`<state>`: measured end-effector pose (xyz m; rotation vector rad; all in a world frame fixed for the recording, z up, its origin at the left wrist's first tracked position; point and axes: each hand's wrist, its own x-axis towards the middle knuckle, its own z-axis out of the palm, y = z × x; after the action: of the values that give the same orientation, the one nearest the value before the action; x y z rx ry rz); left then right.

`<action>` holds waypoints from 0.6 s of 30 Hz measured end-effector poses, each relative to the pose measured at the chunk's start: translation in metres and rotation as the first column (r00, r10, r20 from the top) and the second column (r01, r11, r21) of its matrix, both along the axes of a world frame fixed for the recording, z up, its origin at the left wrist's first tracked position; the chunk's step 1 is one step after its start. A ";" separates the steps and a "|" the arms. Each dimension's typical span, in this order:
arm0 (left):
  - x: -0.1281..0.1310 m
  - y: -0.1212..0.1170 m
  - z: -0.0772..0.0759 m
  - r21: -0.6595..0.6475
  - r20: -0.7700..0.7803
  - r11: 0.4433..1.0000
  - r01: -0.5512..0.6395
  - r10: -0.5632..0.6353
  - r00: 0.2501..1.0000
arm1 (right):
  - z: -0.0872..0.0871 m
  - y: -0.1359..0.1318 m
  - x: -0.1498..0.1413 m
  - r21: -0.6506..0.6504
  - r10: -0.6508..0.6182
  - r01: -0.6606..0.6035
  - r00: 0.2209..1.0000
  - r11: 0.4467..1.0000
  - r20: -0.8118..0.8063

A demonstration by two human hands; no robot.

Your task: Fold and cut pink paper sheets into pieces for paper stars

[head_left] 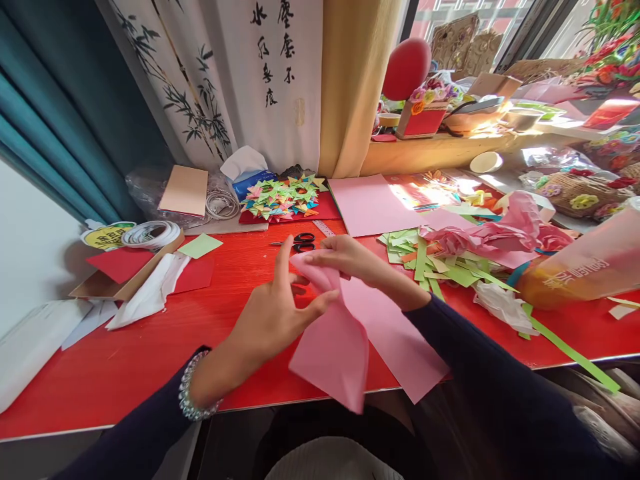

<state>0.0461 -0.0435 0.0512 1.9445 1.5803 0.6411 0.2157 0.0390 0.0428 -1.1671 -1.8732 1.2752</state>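
Note:
My right hand (353, 259) pinches the top corner of a pink paper sheet (333, 357). The sheet bends and hangs down over the table's front edge. My left hand (265, 320), with a beaded bracelet at the wrist, is beside it, fingers and thumb spread. Its thumb reaches across the paper's upper part; I cannot tell whether it presses on it. Under my right forearm, another pink sheet (395, 340) lies flat, its corner reaching over the edge. Just beyond my hands are black-handled scissors (304, 244) and a pale pink ruler (324, 228).
Green paper strips (453, 267) and crumpled pink paper (500, 227) are heaped on the right, near a bag (590, 260). Folded-paper stars (283, 197) lie at the back beside a large pink sheet (373, 203). A cardboard tray (107, 287) and a white tape roll (153, 233) are left.

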 end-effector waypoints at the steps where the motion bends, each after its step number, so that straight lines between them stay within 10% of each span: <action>1: 0.006 0.004 0.006 0.016 0.023 1.000 -0.024 0.024 0.999 | 0.002 -0.007 -0.006 0.019 0.012 -0.011 1.000 1.000 -0.029; 10: -0.031 0.033 0.017 -0.308 0.660 0.951 0.028 0.192 0.727 | 0.034 0.006 0.037 -0.008 -0.063 0.063 0.996 0.998 0.070; 15: -0.066 0.052 -0.022 -0.324 0.064 0.946 0.010 0.011 0.998 | 0.002 0.034 0.059 0.006 0.118 -0.161 0.748 0.987 0.653; 18: -0.060 0.050 -0.039 -0.015 -0.461 0.994 0.108 -0.103 0.881 | -0.016 0.040 0.052 0.022 0.112 -0.194 0.653 0.981 0.749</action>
<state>-0.0137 0.0069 0.0124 2.2928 1.7217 0.1389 0.2674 0.0785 0.0268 -1.6722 -2.6377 0.7902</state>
